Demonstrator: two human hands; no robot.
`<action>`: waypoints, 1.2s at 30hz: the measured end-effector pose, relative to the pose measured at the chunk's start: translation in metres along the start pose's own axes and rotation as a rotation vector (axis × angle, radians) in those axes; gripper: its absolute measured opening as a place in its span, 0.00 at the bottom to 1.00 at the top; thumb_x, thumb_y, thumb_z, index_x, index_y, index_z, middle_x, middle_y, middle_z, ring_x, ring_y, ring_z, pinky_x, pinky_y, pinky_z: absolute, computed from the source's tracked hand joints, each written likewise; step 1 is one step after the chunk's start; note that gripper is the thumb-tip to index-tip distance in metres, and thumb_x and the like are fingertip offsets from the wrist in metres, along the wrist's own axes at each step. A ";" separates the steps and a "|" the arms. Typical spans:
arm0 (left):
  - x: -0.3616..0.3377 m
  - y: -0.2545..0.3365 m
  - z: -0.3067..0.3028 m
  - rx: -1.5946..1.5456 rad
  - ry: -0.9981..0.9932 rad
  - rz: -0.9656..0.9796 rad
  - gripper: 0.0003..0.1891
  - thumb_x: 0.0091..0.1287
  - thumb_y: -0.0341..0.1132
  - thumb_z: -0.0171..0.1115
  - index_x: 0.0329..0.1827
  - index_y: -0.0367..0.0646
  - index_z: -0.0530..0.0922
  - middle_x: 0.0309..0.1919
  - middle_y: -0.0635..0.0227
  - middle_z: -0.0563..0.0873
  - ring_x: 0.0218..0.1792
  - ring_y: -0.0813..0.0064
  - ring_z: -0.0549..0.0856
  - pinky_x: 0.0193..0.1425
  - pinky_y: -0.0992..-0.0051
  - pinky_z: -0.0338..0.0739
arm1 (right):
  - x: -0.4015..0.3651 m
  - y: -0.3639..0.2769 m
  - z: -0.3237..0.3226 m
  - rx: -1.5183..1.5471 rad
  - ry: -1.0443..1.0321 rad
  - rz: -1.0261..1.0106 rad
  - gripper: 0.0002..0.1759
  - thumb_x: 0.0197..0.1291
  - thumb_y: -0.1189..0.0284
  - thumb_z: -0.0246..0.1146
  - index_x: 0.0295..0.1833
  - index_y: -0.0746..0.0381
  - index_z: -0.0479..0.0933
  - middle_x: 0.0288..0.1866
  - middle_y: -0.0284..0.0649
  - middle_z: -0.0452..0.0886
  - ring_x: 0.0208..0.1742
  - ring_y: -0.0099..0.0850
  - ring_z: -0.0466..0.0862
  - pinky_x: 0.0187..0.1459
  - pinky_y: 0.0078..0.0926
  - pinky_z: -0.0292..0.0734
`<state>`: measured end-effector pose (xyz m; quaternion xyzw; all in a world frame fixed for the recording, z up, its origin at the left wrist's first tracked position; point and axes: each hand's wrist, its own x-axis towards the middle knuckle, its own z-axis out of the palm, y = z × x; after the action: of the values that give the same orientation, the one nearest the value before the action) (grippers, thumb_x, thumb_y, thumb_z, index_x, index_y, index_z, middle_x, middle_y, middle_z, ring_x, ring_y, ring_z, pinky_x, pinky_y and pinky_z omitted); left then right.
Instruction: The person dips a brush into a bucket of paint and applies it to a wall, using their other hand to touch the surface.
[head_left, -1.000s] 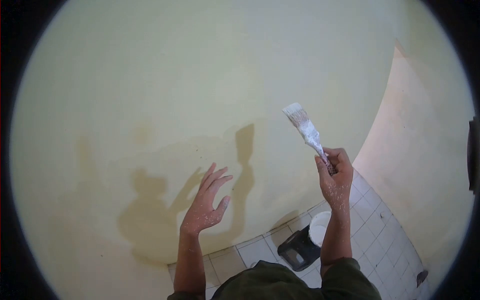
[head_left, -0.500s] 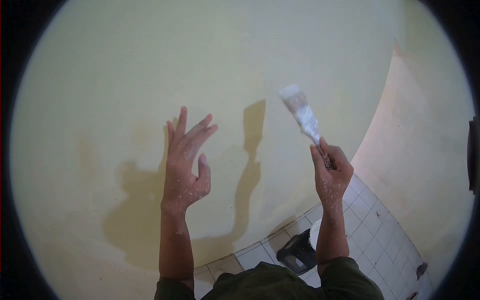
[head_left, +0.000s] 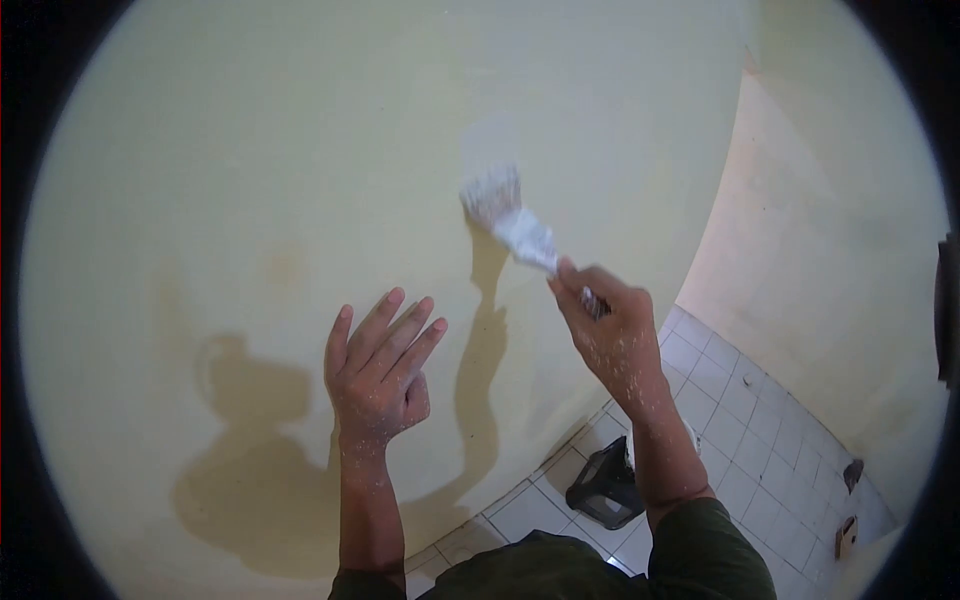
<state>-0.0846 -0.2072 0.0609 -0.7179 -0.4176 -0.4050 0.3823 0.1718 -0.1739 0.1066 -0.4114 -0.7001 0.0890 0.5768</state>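
In my right hand [head_left: 622,335] is a paintbrush [head_left: 525,235], its handle gripped between thumb and fingers. White paint coats the ferrule, and the bristles touch or nearly touch the pale yellow wall [head_left: 330,150]. A lighter, whitish area of wall spreads above and to the right of the bristles. My left hand [head_left: 380,375] is raised against or close to the wall, fingers spread and holding nothing. White specks of paint dot both hands and forearms.
On the tiled floor [head_left: 735,430] below stands a black stool [head_left: 605,485], with a white container partly hidden behind my right forearm. Another wall [head_left: 840,250] rises on the right. Small dark and brown objects [head_left: 848,538] lie near its base.
My right hand has swung left and the paintbrush has tilted left, its bristles now at the wall. My left hand is lower, with its fingers turned more upward. The view has shifted slightly.
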 end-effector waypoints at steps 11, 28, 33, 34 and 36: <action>-0.009 -0.004 0.004 -0.070 0.044 0.020 0.23 0.54 0.22 0.57 0.44 0.60 0.92 0.57 0.80 0.91 0.67 0.71 0.84 0.82 0.55 0.62 | -0.072 0.050 -0.015 -0.211 -0.391 0.281 0.11 0.67 0.69 0.71 0.45 0.68 0.86 0.23 0.45 0.80 0.24 0.33 0.73 0.35 0.33 0.75; -0.004 -0.015 0.012 -0.143 0.061 0.059 0.15 0.54 0.26 0.60 0.35 0.58 0.90 0.55 0.78 0.92 0.65 0.70 0.85 0.76 0.54 0.69 | 0.048 -0.049 -0.014 0.081 0.343 0.026 0.14 0.67 0.71 0.74 0.53 0.68 0.87 0.19 0.23 0.73 0.20 0.09 0.60 0.23 0.16 0.48; 0.002 -0.018 0.015 -0.160 0.063 0.062 0.15 0.52 0.26 0.59 0.34 0.59 0.90 0.55 0.78 0.92 0.66 0.69 0.85 0.77 0.54 0.67 | 0.057 -0.049 -0.012 -0.029 0.332 -0.061 0.13 0.68 0.71 0.73 0.51 0.68 0.88 0.19 0.23 0.71 0.22 0.10 0.61 0.24 0.17 0.49; -0.002 -0.018 0.018 -0.162 0.064 0.061 0.17 0.50 0.26 0.58 0.34 0.59 0.90 0.55 0.77 0.92 0.67 0.68 0.84 0.78 0.54 0.66 | 0.055 -0.045 -0.009 -0.060 0.272 -0.054 0.12 0.68 0.71 0.73 0.49 0.68 0.88 0.19 0.23 0.70 0.22 0.11 0.60 0.24 0.18 0.50; -0.005 -0.017 0.020 -0.165 0.060 0.051 0.18 0.48 0.25 0.57 0.34 0.60 0.90 0.56 0.77 0.92 0.68 0.66 0.83 0.80 0.54 0.64 | 0.050 -0.036 -0.004 -0.109 0.165 -0.014 0.10 0.69 0.70 0.72 0.46 0.68 0.87 0.19 0.24 0.69 0.23 0.13 0.60 0.24 0.20 0.51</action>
<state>-0.0967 -0.1846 0.0525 -0.7449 -0.3528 -0.4494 0.3445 0.1585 -0.1648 0.1664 -0.4433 -0.6569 0.0128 0.6097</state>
